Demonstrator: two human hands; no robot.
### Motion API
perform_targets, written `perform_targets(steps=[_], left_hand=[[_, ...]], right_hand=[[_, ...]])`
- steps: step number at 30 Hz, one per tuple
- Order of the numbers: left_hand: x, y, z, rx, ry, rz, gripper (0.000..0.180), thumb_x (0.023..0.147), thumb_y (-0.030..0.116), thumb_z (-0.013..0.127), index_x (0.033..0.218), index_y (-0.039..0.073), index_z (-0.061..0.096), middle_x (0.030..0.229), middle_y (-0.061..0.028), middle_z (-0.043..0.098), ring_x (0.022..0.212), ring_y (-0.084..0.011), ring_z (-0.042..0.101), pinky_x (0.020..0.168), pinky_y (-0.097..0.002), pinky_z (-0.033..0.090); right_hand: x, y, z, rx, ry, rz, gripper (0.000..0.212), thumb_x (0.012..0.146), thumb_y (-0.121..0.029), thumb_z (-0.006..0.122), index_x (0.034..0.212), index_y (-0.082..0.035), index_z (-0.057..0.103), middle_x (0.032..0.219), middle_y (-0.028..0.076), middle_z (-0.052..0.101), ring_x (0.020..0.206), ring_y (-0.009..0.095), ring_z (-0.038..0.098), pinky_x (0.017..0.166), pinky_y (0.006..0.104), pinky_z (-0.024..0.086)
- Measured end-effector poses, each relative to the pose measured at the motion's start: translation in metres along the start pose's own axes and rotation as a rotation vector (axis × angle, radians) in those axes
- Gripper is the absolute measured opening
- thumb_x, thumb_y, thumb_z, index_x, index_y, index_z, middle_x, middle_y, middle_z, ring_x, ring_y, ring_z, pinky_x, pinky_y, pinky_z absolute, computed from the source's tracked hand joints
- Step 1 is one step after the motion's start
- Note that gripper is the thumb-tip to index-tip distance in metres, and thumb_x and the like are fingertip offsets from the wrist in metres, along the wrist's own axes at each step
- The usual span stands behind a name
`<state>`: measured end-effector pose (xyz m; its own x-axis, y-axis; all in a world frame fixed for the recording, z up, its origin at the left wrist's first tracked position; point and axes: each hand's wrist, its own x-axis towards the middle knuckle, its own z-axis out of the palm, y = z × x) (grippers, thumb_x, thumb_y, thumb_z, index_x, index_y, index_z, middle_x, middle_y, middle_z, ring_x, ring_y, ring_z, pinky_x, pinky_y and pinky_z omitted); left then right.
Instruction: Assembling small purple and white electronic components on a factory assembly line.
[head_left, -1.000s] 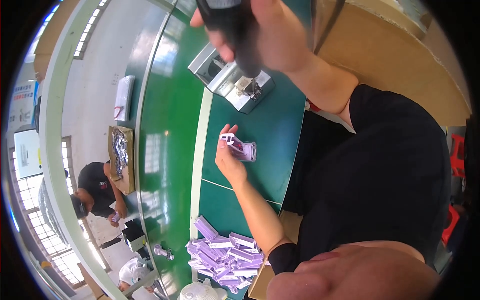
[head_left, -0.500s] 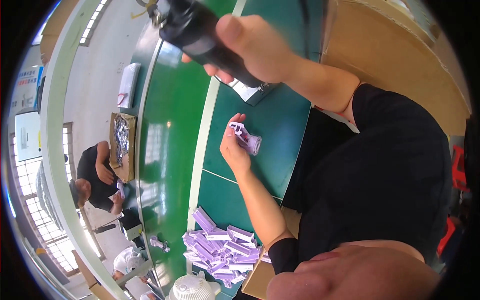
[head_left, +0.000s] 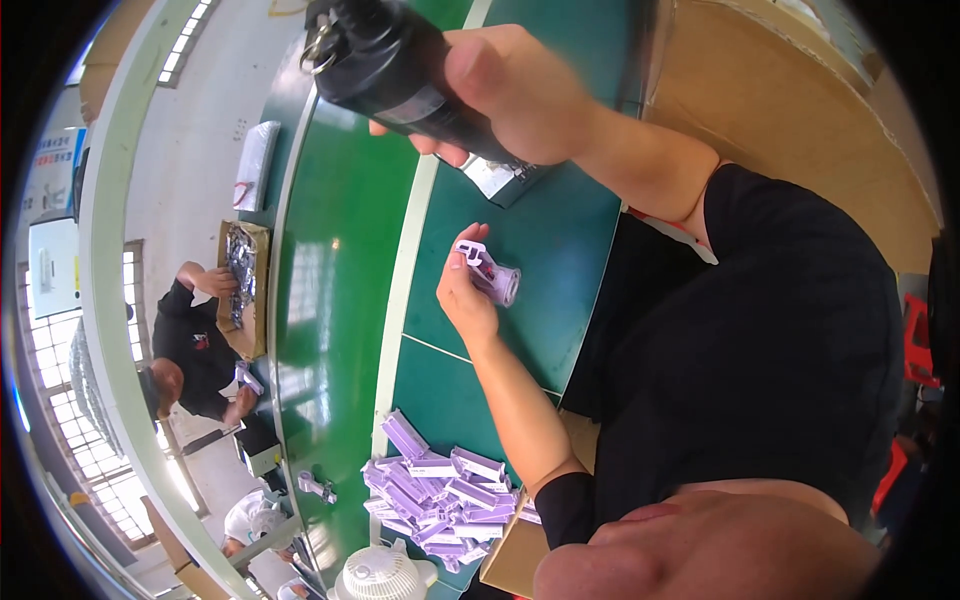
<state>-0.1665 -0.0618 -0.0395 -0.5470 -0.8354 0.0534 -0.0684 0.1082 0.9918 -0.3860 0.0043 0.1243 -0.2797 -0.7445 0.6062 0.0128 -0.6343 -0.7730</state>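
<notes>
My right hand (head_left: 515,95) is raised at the top of the view, gripping a black cylindrical power tool (head_left: 385,55) with a metal ring at its end. My left hand (head_left: 462,298) rests above the green table (head_left: 340,300), holding a small purple plastic part (head_left: 493,275) upright between its fingers. A grey metal fixture (head_left: 500,178) lies on the table just below the tool, mostly hidden by my right hand. A pile of several purple plastic parts (head_left: 440,490) lies beside my left forearm.
A large cardboard box (head_left: 790,110) stands at the upper right, and another cardboard edge (head_left: 508,560) lies near the pile. A white fan (head_left: 385,578) sits at the bottom. Across the table a person in black (head_left: 195,345) works at a cardboard tray (head_left: 240,285).
My right hand has lifted the black tool up off the fixture and toward the camera. My left hand keeps the purple part at nearly the same spot.
</notes>
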Motion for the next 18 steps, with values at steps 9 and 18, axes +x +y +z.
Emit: perform_targets(steps=[9, 18], left_hand=[[0.0, -0.004, 0.001, -0.001, -0.01, -0.003, 0.062, 0.11, 0.044, 0.036, 0.132, -0.004, 0.069, 0.124, -0.0167, 0.075, 0.097, -0.0161, 0.065, 0.085, -0.0289, 0.048], [0.001, -0.004, -0.003, -0.019, -0.005, -0.012, 0.065, 0.107, 0.047, 0.038, 0.134, -0.005, 0.066, 0.128, -0.0202, 0.073, 0.109, -0.0215, 0.065, 0.09, -0.0319, 0.049]], right_hand=[[0.013, -0.025, 0.012, 0.088, 0.084, 0.018, 0.086, 0.099, -0.082, 0.046, 0.098, -0.002, 0.076, 0.075, 0.005, 0.068, 0.056, 0.009, 0.062, 0.055, 0.0247, 0.052], [0.039, -0.035, 0.041, 0.309, 0.119, -0.024, 0.092, 0.096, -0.086, 0.043, 0.099, 0.0, 0.076, 0.075, 0.006, 0.068, 0.058, 0.012, 0.065, 0.056, 0.0262, 0.056]])
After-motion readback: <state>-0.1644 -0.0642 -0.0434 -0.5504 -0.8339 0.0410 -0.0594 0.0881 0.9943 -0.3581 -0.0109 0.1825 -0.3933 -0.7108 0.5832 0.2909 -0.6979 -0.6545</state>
